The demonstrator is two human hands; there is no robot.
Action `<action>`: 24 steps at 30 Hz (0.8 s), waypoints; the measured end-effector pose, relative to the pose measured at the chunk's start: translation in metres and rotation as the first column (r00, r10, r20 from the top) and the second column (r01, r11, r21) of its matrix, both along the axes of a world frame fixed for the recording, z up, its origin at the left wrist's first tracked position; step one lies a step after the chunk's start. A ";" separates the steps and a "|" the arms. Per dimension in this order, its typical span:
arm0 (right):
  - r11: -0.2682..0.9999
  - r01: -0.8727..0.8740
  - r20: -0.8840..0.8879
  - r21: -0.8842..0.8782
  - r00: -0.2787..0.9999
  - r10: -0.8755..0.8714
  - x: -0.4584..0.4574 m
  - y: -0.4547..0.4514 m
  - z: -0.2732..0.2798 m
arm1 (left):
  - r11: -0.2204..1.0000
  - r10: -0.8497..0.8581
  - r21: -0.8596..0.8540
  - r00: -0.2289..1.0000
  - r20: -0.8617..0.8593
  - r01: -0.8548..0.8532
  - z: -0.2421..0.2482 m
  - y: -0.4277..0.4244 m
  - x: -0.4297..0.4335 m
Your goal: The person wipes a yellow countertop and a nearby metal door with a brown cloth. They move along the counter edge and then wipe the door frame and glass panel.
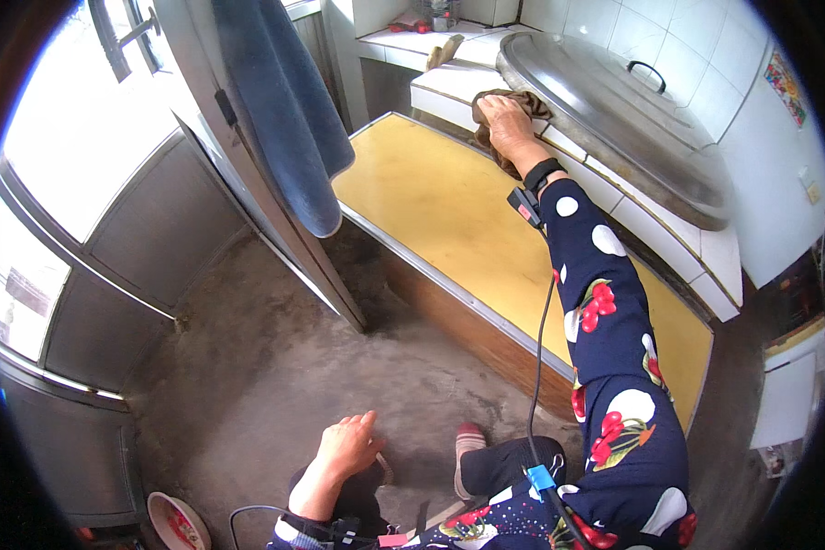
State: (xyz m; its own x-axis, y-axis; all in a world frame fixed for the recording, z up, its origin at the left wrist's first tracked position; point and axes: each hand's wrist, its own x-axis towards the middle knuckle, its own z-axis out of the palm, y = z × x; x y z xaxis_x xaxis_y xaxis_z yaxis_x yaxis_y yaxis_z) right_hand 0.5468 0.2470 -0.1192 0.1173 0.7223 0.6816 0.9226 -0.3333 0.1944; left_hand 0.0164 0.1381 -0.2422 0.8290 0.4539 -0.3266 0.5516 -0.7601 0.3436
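Observation:
My right hand [507, 127] presses a crumpled brown cloth [535, 103] against the edge of a white-tiled stove counter [447, 84]. Part of the cloth hangs down the counter's front face. Just right of it, a large round metal lid [612, 124] with a dark handle rests on the tiles. Below my outstretched right arm lies a low cabinet's yellow top [433, 196], trimmed with a metal strip. My left hand [347, 443] is low by my knee, above the concrete floor, with its fingers extended and nothing held.
A blue towel [282, 124] hangs beside the open door [299, 265] on the left. A bowl [179, 521] sits on the floor at lower left. Pieces of wood [444, 53] lie on the far tiles. A cable [540, 344] runs down from my right wrist.

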 end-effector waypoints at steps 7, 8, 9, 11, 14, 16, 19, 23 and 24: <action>0.994 -0.088 -0.054 -0.061 0.995 0.085 0.007 -0.031 0.007 | 1.000 -0.009 -0.026 0.997 -0.075 0.007 -0.008 0.036 0.013; 0.989 -0.143 -0.031 -0.033 0.989 0.142 0.007 -0.038 0.007 | 0.999 0.004 -0.044 0.996 -0.084 -0.008 -0.010 0.041 0.015; 0.992 -0.096 -0.085 -0.080 0.992 0.089 0.008 -0.041 0.007 | 0.998 0.010 -0.054 0.994 -0.105 -0.016 -0.012 0.045 0.017; 0.992 -0.117 -0.027 -0.050 0.993 0.116 0.009 -0.038 0.005 | 0.998 0.000 -0.061 0.994 -0.114 -0.007 -0.016 0.054 0.020; 0.995 -0.045 -0.089 -0.088 0.995 0.037 0.013 -0.007 0.003 | 0.998 -0.026 -0.053 0.995 -0.099 0.020 -0.022 0.063 0.020; 0.992 -0.127 -0.002 0.018 0.992 0.127 0.015 0.030 0.000 | 0.999 -0.029 -0.039 0.994 -0.105 0.025 -0.027 0.067 0.020; 0.999 -0.013 -0.141 -0.052 0.990 0.006 0.021 0.083 -0.003 | 0.999 0.013 -0.039 0.991 -0.135 -0.018 -0.032 0.074 0.019; 0.998 -0.026 0.041 -0.049 0.999 0.028 0.014 0.122 -0.005 | 0.999 0.005 -0.051 0.990 -0.141 -0.012 -0.039 0.073 0.023; 0.984 0.083 0.088 -0.156 0.994 -0.070 0.012 0.122 -0.008 | 0.998 0.023 -0.056 0.988 -0.153 -0.032 -0.040 0.071 0.023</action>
